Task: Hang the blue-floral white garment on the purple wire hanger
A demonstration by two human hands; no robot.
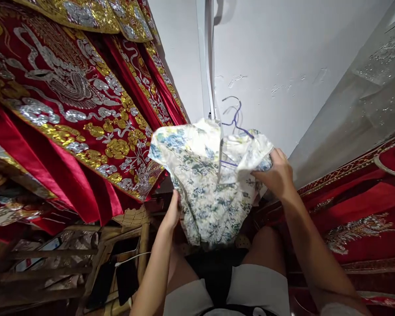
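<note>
A white short-sleeved blouse (204, 188) with a blue, green and yellow floral print is held up in front of me, its front opening spread apart. A thin purple hanger (236, 119) sits partly inside it; the hook and part of the shoulder bar show, and the left half is covered by cloth. My right hand (278, 171) is closed on the sleeve at the right, thumb in front. On the lower left side my left hand (174, 211) grips the blouse's edge; its thumb shows and its fingers are hidden behind the cloth.
Red cloth (95, 114) with gold and silver embroidery hangs at the left. A white wall (270, 57) with a vertical strip stands ahead. More red embroidered cloth (365, 219) and plastic sheeting (371, 87) are at right. Dark devices (127, 281) with a white cable lie on a bamboo stool.
</note>
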